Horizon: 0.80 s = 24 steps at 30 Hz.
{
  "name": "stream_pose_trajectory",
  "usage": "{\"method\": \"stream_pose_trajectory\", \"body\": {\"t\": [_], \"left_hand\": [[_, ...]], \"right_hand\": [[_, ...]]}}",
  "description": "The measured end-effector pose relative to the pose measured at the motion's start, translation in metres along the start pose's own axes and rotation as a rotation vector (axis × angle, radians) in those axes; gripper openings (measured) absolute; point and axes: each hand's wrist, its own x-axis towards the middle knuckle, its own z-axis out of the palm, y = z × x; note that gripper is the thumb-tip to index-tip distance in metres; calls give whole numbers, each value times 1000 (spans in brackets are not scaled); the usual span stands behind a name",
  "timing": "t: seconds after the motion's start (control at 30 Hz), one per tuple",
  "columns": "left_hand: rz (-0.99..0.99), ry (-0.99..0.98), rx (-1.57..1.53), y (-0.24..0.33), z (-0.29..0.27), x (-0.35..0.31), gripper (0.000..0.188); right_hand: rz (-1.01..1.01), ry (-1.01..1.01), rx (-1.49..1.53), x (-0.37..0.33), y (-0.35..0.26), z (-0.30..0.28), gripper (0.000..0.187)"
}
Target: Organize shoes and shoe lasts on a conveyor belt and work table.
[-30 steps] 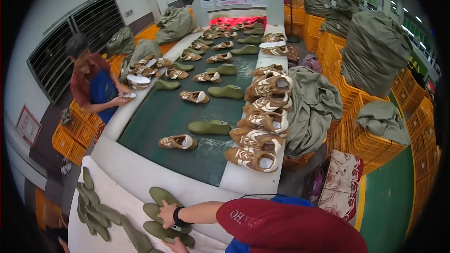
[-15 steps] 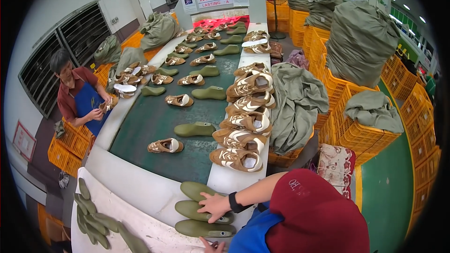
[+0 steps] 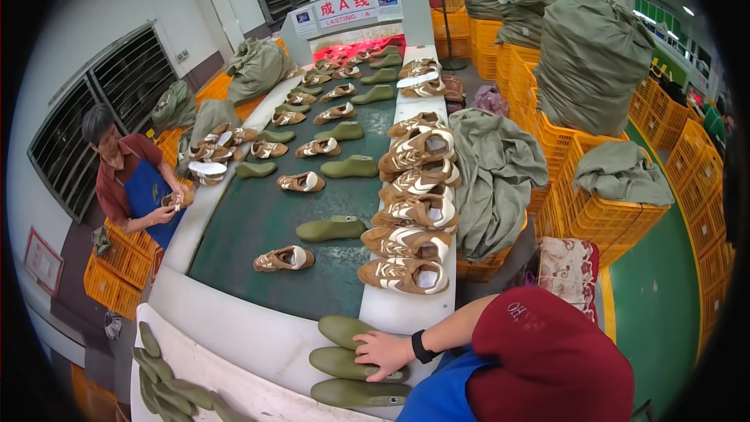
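Observation:
My right hand (image 3: 384,353), with a black band on its wrist, lies over the middle one of three olive-green shoe lasts. Its fingers are spread across that middle last (image 3: 328,361). Touching distance above is the far last (image 3: 341,330). Below the hand lies the near last (image 3: 340,392), with a metal-ringed hole at its right end. All three rest side by side on the white table edge. My left hand is out of the picture. Just beyond my right forearm, brown-and-white sneakers (image 3: 404,275) stand in a row on the white ledge.
A dark green conveyor belt (image 3: 242,219) carries sneakers and green lasts. More lasts (image 3: 180,391) lie on a white-edged surface at the lower left. Across the belt, a co-worker (image 3: 137,172) holds a sneaker. Orange crates (image 3: 594,211) and grey-green cloth (image 3: 496,172) line the right side.
My left hand, whose fingers showed at the lower edge, has dropped out of view. My right hand stays on the lasts. The whole view has shifted slightly. The co-worker's sneaker has turned.

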Motion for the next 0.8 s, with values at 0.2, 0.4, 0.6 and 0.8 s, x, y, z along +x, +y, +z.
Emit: {"method": "stream_pose_trajectory", "body": {"t": [0.2, 0.4, 0.6, 0.8], "left_hand": [[-236, -167, -271, -8, -24, -2, 82], [-249, -365, -464, -4, -9, -11, 71], [-185, -522, -938, 62, -29, -97, 62], [-230, -768, -1450, 68, -29, -204, 51]], "right_hand": [[15, -8, -2, 5, -4, -1, 49], [-6, -6, -5, 10, -2, 3, 48], [14, 13, 14, 8, 1, 6, 48], [-4, 19, 16, 10, -2, 3, 49]]}}
